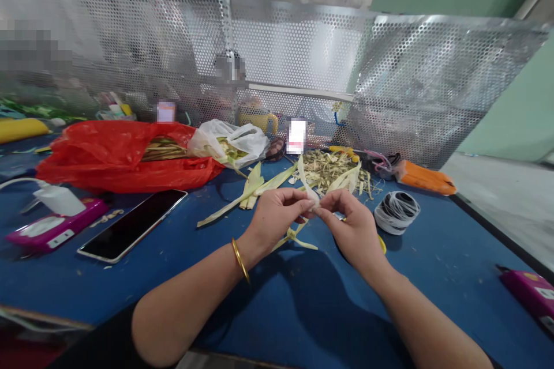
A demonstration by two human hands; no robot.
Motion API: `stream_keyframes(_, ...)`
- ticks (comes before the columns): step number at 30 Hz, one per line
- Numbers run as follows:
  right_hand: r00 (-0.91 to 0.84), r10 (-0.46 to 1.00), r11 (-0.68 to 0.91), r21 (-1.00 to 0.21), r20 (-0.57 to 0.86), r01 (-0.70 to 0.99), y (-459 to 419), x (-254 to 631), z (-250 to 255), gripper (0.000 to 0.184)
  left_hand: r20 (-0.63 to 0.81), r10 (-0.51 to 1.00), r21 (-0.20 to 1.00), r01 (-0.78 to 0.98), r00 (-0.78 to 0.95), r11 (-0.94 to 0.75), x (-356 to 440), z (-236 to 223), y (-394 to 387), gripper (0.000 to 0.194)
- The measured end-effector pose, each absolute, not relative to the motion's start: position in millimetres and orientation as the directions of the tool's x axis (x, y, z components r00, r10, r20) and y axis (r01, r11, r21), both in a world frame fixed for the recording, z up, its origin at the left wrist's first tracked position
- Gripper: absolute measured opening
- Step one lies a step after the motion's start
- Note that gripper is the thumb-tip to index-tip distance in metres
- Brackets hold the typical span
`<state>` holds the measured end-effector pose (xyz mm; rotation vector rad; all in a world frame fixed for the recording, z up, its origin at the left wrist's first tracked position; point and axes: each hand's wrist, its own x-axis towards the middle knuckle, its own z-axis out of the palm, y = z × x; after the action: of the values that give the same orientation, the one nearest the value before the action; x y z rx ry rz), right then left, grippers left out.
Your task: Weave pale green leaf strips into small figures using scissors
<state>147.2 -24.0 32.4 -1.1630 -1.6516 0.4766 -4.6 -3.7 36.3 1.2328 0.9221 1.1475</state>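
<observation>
My left hand and my right hand meet over the blue table, fingertips pinched together. Between them is a pale corn husk strip, whose end points up and away from me. Another light husk piece spreads beside my right fingers; whether it joins the held one I cannot tell. Below my hands lies a knotted or crossed husk piece. Several long husk strips lie left of my left hand. A yellow-handled item is mostly hidden under my right hand.
A heap of dry husk scraps lies behind my hands. At right are a spool of grey-white cord and an orange packet. Leftward are a phone, purple power strip and red bag. A perforated metal screen stands behind.
</observation>
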Motion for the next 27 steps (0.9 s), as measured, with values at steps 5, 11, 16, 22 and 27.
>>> stream_keyframes(5,0.007,0.858,0.458,-0.770,0.514,0.444,-23,148,32,0.009,0.051,0.972,0.982,-0.186,0.228,-0.008,-4,36,-4,0.019)
stream_keyframes(11,-0.082,0.822,0.544,-0.735,0.563,0.405,-23,152,32,0.011,-0.067,0.959,0.948,-0.283,0.275,0.147,-7,35,0,0.022)
stream_keyframes(16,-0.255,0.645,0.693,-0.409,0.720,0.594,-27,154,37,0.015,-0.146,0.937,0.909,-0.332,0.318,0.254,-11,35,1,0.026)
stream_keyframes(22,-0.379,0.548,0.699,-0.159,0.746,0.697,-26,156,38,0.022,-0.166,0.923,0.908,-0.311,0.347,0.281,-10,35,0,0.023)
stream_keyframes(27,-0.356,0.553,0.688,-0.172,0.753,0.705,-24,158,36,0.017,-0.145,0.935,0.927,-0.286,0.325,0.243,-10,35,0,0.022)
